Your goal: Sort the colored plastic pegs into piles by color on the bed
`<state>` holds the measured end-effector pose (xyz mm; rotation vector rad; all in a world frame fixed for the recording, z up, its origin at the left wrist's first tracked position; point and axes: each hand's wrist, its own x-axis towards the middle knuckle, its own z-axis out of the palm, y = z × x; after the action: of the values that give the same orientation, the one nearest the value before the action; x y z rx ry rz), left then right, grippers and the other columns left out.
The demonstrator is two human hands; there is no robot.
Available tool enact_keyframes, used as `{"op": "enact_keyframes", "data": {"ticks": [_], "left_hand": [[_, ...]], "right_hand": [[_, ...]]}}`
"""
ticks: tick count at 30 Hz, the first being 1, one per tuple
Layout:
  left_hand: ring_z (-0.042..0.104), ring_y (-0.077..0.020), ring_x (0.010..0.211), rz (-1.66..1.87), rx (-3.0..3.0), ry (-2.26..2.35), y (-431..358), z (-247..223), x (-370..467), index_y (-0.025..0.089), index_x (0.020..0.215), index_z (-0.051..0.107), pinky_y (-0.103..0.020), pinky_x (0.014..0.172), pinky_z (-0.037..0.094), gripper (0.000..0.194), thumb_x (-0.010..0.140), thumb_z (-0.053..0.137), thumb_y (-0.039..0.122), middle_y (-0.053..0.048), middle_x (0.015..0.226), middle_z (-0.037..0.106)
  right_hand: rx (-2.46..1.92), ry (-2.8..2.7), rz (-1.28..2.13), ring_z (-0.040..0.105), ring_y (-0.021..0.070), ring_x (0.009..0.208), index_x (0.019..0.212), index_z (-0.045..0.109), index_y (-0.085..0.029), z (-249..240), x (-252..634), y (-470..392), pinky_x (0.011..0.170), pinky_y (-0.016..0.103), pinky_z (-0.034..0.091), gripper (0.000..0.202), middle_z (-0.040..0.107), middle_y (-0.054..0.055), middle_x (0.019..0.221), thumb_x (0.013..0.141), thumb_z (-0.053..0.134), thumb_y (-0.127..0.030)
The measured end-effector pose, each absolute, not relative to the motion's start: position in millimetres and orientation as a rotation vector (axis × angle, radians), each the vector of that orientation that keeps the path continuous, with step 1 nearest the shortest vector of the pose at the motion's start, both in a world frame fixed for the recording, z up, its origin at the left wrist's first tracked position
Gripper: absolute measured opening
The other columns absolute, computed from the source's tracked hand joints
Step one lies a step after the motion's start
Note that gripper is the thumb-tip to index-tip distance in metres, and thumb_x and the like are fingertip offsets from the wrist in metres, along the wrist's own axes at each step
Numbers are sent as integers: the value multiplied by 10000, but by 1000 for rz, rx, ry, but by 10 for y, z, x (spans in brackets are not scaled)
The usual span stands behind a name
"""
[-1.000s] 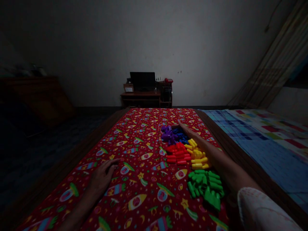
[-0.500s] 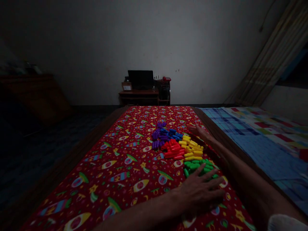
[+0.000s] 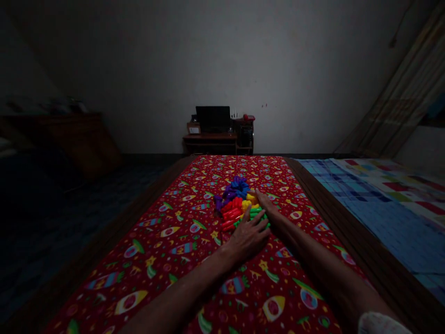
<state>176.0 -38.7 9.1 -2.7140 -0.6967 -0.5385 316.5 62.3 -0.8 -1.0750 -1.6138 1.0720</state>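
Note:
Small plastic pieces lie heaped by colour on the red rocket-print cloth [image 3: 167,260]. Purple pieces [image 3: 219,202] and blue pieces [image 3: 239,185] are at the far side, red pieces [image 3: 231,214] at the left, yellow pieces [image 3: 246,202] and green pieces [image 3: 257,214] towards my hands. My left hand [image 3: 248,234] rests against the near side of the heap, its fingers spread over the green pieces. Along the right side my right hand [image 3: 266,202] lies stretched out, touching the yellow pieces. Its palm side is hidden. Neither hand grips a piece.
The cloth covers a long table with dark brown edges [image 3: 327,232]. Blue checked bedding [image 3: 351,199] lies to the right. Against the far wall stands a small desk [image 3: 208,138] with a dark monitor [image 3: 212,118]. A wooden cabinet [image 3: 79,144] is at the left.
Both hands have moved left and away from me, and the heap has shifted left and become tighter. The right hand has come in close to the left one. The view has also shifted slightly.

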Motion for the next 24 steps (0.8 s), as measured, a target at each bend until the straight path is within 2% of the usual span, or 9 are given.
{"op": "enact_keyframes", "data": {"ticks": [3,6,9,12,15,17,24], "left_hand": [[358,-256,1343,-516,-2653,-826,-313,144,1355,230,1055,602,-590,1152,70,185,925,479,278,-45,1271,572],[362,-263,1337,-517,-2603,-950,-230,190,959,262,1148,578,-591,1154,67,248,912,502,280,-39,1316,553],[350,-276,1342,-498,-2553,-1079,-147,207,596,275,1197,566,-599,1146,86,297,908,500,263,-54,1341,539],[314,-298,1360,-493,-2508,-1197,-83,193,296,251,1203,573,-607,1131,121,302,921,469,280,-66,1377,514],[272,-301,1380,-507,-2520,-1288,-48,167,79,273,1279,527,-610,1110,171,359,929,456,313,-58,1426,469],[253,-299,1391,-527,-2536,-1354,-29,150,-23,291,1321,490,-615,1094,200,393,933,448,331,-57,1449,442],[324,-287,1362,-703,-2472,-1551,91,46,-223,260,1302,518,-581,1105,216,415,924,431,408,-80,1438,452]], "right_hand": [[-1100,-1527,1042,611,261,991,991,725,-245,-43,2782,687,890,395,457,603,710,77,939,841,338,-682],[-1093,-1557,1093,607,247,994,1009,716,-230,-72,2391,727,911,391,445,651,697,76,1000,834,305,-705],[-1021,-1622,1163,620,220,910,1010,701,-210,-34,2059,760,835,344,473,676,694,61,958,830,292,-717],[-956,-1759,1041,608,198,795,912,691,-181,100,1936,837,702,288,469,652,671,40,830,839,296,-694],[-1056,-1854,706,570,191,682,710,651,-163,259,2125,1042,632,276,428,583,599,28,641,843,333,-633],[-1190,-1782,549,565,193,669,668,643,-163,315,2386,1238,645,280,424,523,595,35,611,831,378,-583],[-1381,-1603,530,602,242,826,815,687,-191,145,3066,1725,754,328,448,415,675,65,726,800,429,-516]]}}
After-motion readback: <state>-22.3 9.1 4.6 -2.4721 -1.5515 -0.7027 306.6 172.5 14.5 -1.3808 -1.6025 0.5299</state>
